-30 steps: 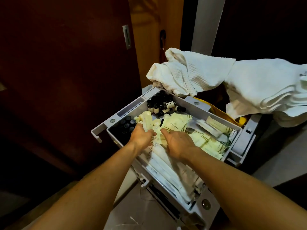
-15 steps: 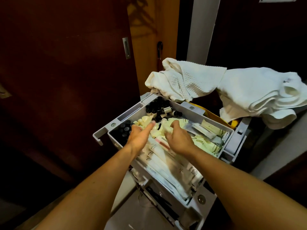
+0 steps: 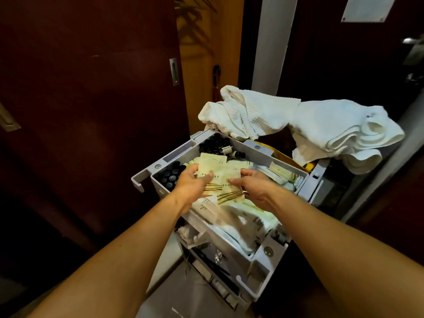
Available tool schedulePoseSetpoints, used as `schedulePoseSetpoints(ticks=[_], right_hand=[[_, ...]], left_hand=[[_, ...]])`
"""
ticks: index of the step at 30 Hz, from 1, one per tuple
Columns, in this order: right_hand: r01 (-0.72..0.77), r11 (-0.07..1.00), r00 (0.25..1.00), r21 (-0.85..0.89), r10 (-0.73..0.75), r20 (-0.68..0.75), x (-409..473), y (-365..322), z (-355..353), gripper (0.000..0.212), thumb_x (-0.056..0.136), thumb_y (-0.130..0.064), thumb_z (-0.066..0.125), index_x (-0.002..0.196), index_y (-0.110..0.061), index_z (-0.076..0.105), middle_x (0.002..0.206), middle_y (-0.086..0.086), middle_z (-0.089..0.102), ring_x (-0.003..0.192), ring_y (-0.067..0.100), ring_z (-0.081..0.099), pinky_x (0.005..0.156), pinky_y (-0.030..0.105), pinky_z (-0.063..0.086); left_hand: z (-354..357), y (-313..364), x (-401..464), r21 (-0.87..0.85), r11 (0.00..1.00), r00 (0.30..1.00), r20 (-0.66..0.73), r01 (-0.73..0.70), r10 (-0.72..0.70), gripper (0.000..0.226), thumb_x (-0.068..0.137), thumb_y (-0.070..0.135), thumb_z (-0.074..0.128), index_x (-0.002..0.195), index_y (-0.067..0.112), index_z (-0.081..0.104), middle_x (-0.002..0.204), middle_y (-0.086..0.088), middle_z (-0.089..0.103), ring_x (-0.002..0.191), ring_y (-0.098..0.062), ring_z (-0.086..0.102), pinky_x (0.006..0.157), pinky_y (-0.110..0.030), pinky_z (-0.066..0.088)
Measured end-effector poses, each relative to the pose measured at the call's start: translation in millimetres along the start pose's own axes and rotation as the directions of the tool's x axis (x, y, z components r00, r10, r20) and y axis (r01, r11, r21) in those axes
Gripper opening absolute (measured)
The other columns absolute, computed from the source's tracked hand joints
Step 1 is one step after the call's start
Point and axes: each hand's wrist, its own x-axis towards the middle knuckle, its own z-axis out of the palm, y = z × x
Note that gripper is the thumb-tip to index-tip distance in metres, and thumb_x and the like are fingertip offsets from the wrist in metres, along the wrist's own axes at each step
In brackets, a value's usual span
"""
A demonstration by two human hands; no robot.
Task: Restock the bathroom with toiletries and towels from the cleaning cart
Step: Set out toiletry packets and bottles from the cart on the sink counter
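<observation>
Over the grey cart tray, both hands held cream toiletry sachets: the left hand pinched one sachet with thumb on its face, and the right hand gripped a second sachet that overlapped it. More sachets and wrapped packets lay in the tray below, dark-capped bottles stood in the left compartment, and white towels were heaped behind the tray. Because the slick sachets overlapped between the two grips, I judged one could slide free and drop back into the tray or over its edge
</observation>
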Motion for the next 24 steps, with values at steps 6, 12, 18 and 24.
schedulePoseSetpoints(ticks=[6,12,18,24], right_hand=[[0.012,1.0,1.0,-0.002,-0.012,0.005,-18.7,-8.3,2.5,0.012,0.097,-0.004,0.057,0.102,-0.007,0.067,0.089,0.008,0.075,0.075,0.019,0.071,0.08,0.038,0.057],[0.0,0.999,0.992,-0.043,0.006,0.129,-42.0,-9.6,6.0,0.018,0.1,-0.005,0.048,0.109,-0.009,0.063,0.106,0.013,0.073,0.097,0.028,0.071,0.087,0.048,0.059],[-0.012,0.995,0.968,-0.1,0.036,0.249,-72.8,1.0,6.3,0.019,0.1,-0.008,0.045,0.113,-0.004,0.058,0.101,0.015,0.074,0.093,0.03,0.072,0.072,0.041,0.06],[0.041,0.984,0.92,-0.174,0.031,0.391,-121.0,15.8,6.3,0.021,0.096,-0.007,0.047,0.113,-0.003,0.059,0.105,0.017,0.074,0.098,0.032,0.07,0.081,0.045,0.059]], left_hand=[[-9.7,2.0,-31.5,-0.03,0.999,1.0,-0.01,0.014,-0.015,0.024,0.103,0.007,0.048,0.117,0.022,0.06,0.108,-0.008,0.071,0.096,-0.024,0.072,0.079,-0.044,0.062],[-6.0,-0.9,-65.8,-0.031,0.999,0.997,-0.08,0.017,-0.02,0.027,0.104,0.007,0.043,0.107,0.028,0.058,0.102,-0.003,0.069,0.08,-0.017,0.074,0.059,-0.033,0.061],[3.2,-14.8,-124.4,-0.055,0.998,0.977,-0.213,-0.015,0.003,0.022,0.103,0.007,0.046,0.107,0.021,0.061,0.094,-0.003,0.074,0.076,-0.015,0.074,0.06,-0.031,0.059],[16.0,-27.5,-199.5,0.002,0.999,0.938,-0.344,-0.037,0.035,0.022,0.101,0.005,0.049,0.116,0.012,0.064,0.109,-0.011,0.072,0.1,-0.025,0.07,0.086,-0.037,0.058]])
